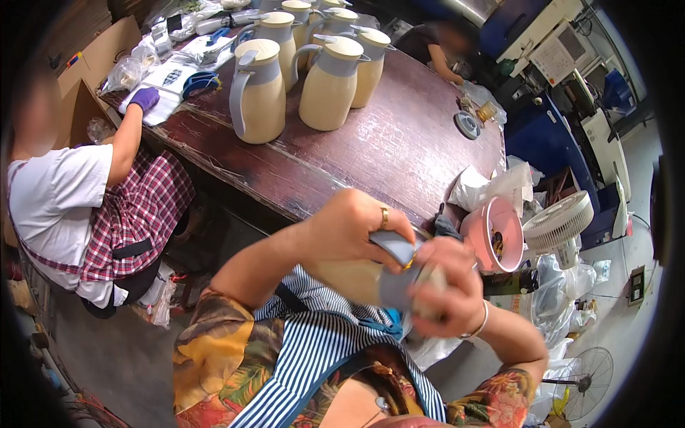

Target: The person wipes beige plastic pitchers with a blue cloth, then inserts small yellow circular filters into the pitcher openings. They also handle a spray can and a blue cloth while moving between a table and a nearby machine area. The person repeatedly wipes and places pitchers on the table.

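A cream vacuum jug (347, 279) with a grey collar lies tilted on its side in front of my chest, its top toward the right. Wrapped round its grey handle is my left hand (353, 227), fingers closed, a gold ring on one finger. My right hand (453, 282), smeared a little by motion, curls its fingers over the jug's lid end. The lid is mostly hidden behind those fingers. Several matching cream jugs (329, 95) with grey handles and cream lids stand upright on the dark red table (385, 146) beyond my hands.
At the left, a person in a checked apron (143, 207) reaches a purple-gloved hand onto white packets (168, 93). Another person (442, 53) works at the table's far end. A pink bucket (492, 235), a white fan (560, 221) and plastic bags (564, 285) crowd the right side.
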`<state>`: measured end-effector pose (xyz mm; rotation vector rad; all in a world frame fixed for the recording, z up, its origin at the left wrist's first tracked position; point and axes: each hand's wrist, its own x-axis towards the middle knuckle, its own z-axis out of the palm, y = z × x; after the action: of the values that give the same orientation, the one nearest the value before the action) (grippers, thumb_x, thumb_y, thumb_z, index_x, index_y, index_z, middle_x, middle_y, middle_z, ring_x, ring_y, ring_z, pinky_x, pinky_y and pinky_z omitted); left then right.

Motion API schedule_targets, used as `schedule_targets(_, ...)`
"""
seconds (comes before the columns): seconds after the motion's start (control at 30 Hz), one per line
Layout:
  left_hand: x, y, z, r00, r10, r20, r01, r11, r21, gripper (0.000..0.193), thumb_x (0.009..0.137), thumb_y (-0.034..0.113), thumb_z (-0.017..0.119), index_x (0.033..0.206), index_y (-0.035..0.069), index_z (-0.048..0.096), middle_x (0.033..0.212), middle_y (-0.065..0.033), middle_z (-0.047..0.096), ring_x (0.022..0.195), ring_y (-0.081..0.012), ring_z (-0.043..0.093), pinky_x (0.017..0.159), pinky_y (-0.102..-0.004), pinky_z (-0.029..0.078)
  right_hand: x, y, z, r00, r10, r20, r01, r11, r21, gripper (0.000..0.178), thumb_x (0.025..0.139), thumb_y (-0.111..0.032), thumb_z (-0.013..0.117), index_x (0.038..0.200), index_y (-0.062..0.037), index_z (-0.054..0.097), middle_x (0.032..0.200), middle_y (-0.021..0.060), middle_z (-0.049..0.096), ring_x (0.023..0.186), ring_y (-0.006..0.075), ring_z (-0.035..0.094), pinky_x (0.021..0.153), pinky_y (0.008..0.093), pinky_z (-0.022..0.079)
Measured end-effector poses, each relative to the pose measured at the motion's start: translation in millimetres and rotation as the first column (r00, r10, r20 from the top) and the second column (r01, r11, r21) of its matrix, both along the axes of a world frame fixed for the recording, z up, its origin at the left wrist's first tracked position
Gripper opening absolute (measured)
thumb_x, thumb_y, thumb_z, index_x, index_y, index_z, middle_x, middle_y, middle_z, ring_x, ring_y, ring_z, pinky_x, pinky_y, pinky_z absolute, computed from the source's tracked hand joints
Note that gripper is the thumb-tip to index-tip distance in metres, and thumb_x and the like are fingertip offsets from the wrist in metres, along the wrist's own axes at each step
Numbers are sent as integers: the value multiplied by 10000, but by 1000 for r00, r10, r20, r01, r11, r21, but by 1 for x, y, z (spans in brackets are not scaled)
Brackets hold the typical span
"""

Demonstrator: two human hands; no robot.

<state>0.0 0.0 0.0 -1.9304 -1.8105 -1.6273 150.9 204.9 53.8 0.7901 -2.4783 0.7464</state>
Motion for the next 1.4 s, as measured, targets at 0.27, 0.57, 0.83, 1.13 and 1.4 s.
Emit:
schedule_targets(0.27,60,57,-6,572,736,-362,-641,676,362,394,764,130,626,1144,35,672,722,0,485,570,-129,527,484,-268,445,-68,2,-5,885,-266,383,458,344,-820,253,898,-97,660,1131,0,678,1237,110,644,1083,167,596,938,309,469)
schedule_targets(0.57,24,33,-63,720,676,-159,-619,728,294,361,729,79,764,1082,101,690,751,-17,621,632,-184,640,578,-290,534,-83,-9,-53,841,-61,537,539,166,-826,350,979,-186,640,1299,-47,618,1265,75,621,1141,160,586,963,303,471)
schedule_targets(0.83,3,-10,-55,513,661,548,-803,595,34,320,782,29,845,1045,11,664,926,-53,721,825,-103,656,774,-259,541,-94,-37,-65,964,-261,53,266,920,-289,691,859,-324,766,1450,-79,504,1542,203,392,1427,375,391,1167,459,331)
schedule_targets(1.13,11,-9,-56,680,646,347,-699,714,39,376,754,232,893,1014,62,681,889,-114,718,792,-233,710,744,-346,557,-103,-23,-20,948,-170,-268,232,947,222,482,758,-371,779,1193,-194,669,1204,48,626,1157,281,590,898,429,532)
schedule_targets(1.4,38,13,-67,515,750,415,-841,537,74,320,755,109,877,969,14,658,819,-105,673,721,-198,599,688,-351,524,-88,-35,-36,892,-351,-285,392,915,99,390,848,-459,694,1106,-174,631,1210,29,594,1145,294,576,820,434,502)
